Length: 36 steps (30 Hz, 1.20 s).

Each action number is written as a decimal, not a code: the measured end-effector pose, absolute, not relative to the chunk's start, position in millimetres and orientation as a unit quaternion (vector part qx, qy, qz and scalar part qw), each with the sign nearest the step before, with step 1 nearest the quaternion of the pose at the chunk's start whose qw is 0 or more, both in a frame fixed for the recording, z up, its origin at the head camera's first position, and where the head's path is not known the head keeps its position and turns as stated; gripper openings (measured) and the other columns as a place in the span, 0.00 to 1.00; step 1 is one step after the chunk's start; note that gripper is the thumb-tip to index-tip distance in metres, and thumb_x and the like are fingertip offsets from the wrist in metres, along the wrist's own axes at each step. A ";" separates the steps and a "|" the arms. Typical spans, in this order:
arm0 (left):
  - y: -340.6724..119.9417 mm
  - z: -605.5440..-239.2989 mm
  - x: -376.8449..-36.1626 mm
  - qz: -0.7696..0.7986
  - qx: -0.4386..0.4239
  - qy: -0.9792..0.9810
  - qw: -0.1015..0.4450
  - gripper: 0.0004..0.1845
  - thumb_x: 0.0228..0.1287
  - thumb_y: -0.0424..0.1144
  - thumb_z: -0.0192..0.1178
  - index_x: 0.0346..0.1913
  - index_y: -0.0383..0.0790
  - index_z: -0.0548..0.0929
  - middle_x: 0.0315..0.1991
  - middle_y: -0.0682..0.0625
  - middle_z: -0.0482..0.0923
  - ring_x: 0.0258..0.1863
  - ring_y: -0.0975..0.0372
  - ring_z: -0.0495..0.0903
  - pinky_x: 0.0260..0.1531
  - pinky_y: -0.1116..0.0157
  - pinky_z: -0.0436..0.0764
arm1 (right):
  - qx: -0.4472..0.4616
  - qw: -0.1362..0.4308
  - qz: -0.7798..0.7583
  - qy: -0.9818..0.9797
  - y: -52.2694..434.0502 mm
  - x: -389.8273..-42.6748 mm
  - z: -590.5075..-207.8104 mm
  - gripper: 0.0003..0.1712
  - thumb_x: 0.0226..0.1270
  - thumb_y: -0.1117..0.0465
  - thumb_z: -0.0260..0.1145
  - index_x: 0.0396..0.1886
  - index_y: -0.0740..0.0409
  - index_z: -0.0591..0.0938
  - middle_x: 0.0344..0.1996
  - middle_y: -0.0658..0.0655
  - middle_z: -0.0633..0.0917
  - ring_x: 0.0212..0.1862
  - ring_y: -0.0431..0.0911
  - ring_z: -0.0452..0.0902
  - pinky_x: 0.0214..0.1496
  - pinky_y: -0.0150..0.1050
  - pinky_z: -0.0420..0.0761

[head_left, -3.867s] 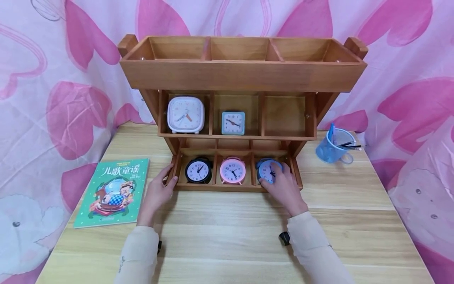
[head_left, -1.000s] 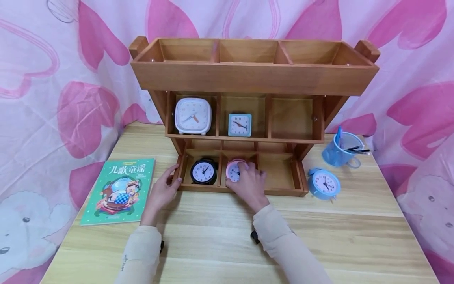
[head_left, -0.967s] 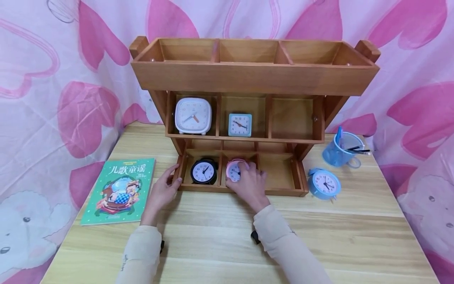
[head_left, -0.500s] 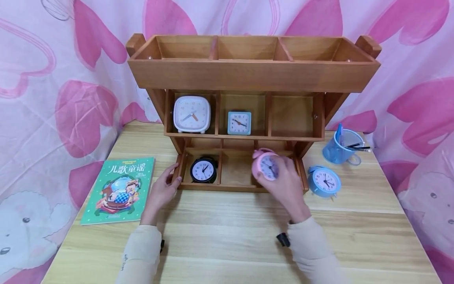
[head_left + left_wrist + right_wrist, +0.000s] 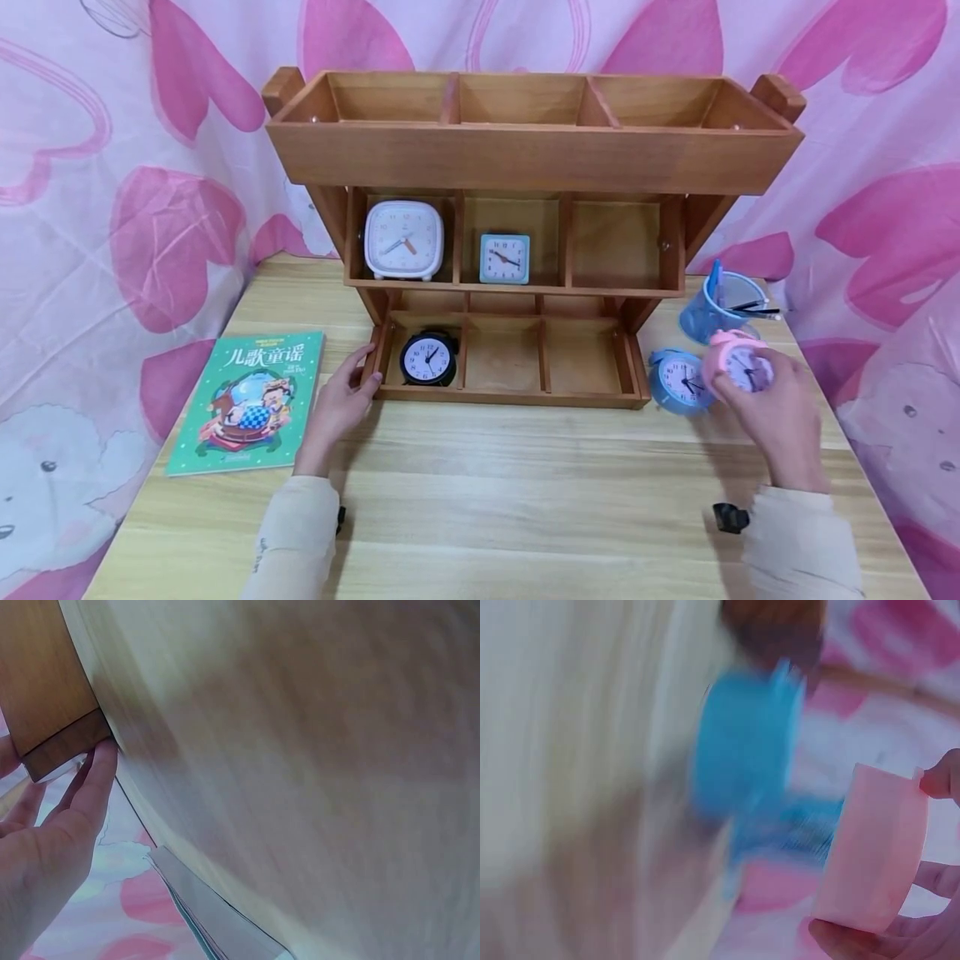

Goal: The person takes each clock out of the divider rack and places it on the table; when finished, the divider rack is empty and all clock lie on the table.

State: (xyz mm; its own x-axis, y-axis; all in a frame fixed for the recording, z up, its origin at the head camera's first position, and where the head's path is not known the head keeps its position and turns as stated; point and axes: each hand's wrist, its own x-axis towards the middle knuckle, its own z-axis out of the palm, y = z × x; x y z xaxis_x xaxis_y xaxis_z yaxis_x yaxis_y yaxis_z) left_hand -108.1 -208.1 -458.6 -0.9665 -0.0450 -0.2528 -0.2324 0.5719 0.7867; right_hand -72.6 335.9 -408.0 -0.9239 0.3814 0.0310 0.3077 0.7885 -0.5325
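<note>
My right hand (image 5: 783, 417) holds a pink alarm clock (image 5: 735, 367) in the air at the right of the table. In the right wrist view, thumb and fingers pinch the clock's round pink body (image 5: 874, 851) from both sides. Just left of it a blue alarm clock (image 5: 678, 382) stands on the table, partly overlapped in the head view. My left hand (image 5: 337, 412) grips the lower left end of a wooden rack (image 5: 525, 154); the left wrist view shows its fingers around the wooden corner (image 5: 67, 742). A black alarm clock (image 5: 427, 360) sits in the bottom-left compartment.
The middle tier holds a white clock (image 5: 403, 240) and a small square teal clock (image 5: 504, 258). A green book (image 5: 243, 404) lies at the left. Behind the pink clock stands a blue mesh pen cup (image 5: 705, 315) with pens. A pink-patterned curtain (image 5: 525, 33) surrounds the table.
The blue clock, then the pink clock, left the bottom tier. My right hand has carried the pink clock rightward past the rack to beside the blue one. My left hand stays put.
</note>
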 end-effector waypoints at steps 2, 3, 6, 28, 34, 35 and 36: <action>-207.9 -458.5 -108.3 0.454 -0.078 0.882 0.100 0.30 0.74 0.44 0.51 0.75 0.59 0.56 0.67 0.31 0.65 0.64 0.42 0.69 0.56 0.48 0.76 | -0.195 0.069 0.262 -0.943 352.6 -73.1 -414.4 0.50 0.60 0.39 0.66 0.69 0.70 0.64 0.59 0.76 0.68 0.56 0.70 0.62 0.51 0.70 0.70; -207.7 -458.6 -108.3 0.454 -0.077 0.882 0.099 0.30 0.74 0.43 0.51 0.75 0.59 0.56 0.67 0.31 0.65 0.64 0.42 0.69 0.56 0.48 0.76 | -0.199 0.067 0.260 -0.943 359.5 -73.3 -417.9 0.50 0.60 0.39 0.66 0.68 0.71 0.64 0.58 0.77 0.68 0.56 0.70 0.62 0.52 0.70 0.70; -206.3 -458.5 -107.9 0.453 -0.081 0.882 0.101 0.30 0.74 0.44 0.51 0.75 0.59 0.56 0.67 0.32 0.65 0.65 0.42 0.68 0.57 0.48 0.75 | -0.200 0.039 0.254 -0.946 374.1 -72.8 -427.7 0.51 0.60 0.39 0.65 0.67 0.74 0.63 0.57 0.78 0.68 0.54 0.70 0.63 0.50 0.69 0.71; -204.3 -456.7 -106.4 0.458 -0.085 0.880 0.095 0.30 0.74 0.44 0.51 0.75 0.59 0.57 0.67 0.32 0.65 0.65 0.43 0.69 0.57 0.48 0.75 | -0.103 0.146 0.276 -0.944 302.8 -66.1 -412.8 0.31 0.63 0.57 0.64 0.59 0.75 0.71 0.60 0.78 0.66 0.60 0.73 0.60 0.57 0.70 0.63; -205.2 -457.6 -106.7 0.461 -0.089 0.877 0.100 0.30 0.74 0.44 0.50 0.75 0.60 0.56 0.68 0.33 0.64 0.65 0.43 0.68 0.57 0.48 0.75 | 0.058 0.159 0.302 -0.938 207.5 -75.0 -415.3 0.24 0.63 0.58 0.66 0.54 0.69 0.76 0.53 0.70 0.77 0.55 0.65 0.71 0.57 0.62 0.69; -204.9 -457.7 -106.3 0.461 -0.091 0.877 0.100 0.30 0.74 0.44 0.50 0.75 0.60 0.56 0.68 0.33 0.64 0.65 0.42 0.68 0.57 0.48 0.75 | 0.076 0.148 0.304 -0.938 191.0 -77.0 -417.0 0.24 0.64 0.57 0.66 0.55 0.67 0.76 0.53 0.68 0.78 0.56 0.62 0.71 0.58 0.60 0.71; -204.7 -457.8 -105.6 0.461 -0.091 0.877 0.100 0.30 0.74 0.44 0.50 0.75 0.60 0.56 0.67 0.33 0.64 0.64 0.42 0.68 0.57 0.48 0.75 | 0.091 0.138 0.304 -0.938 173.9 -79.4 -419.0 0.24 0.64 0.56 0.65 0.56 0.65 0.77 0.54 0.66 0.78 0.56 0.61 0.72 0.59 0.58 0.71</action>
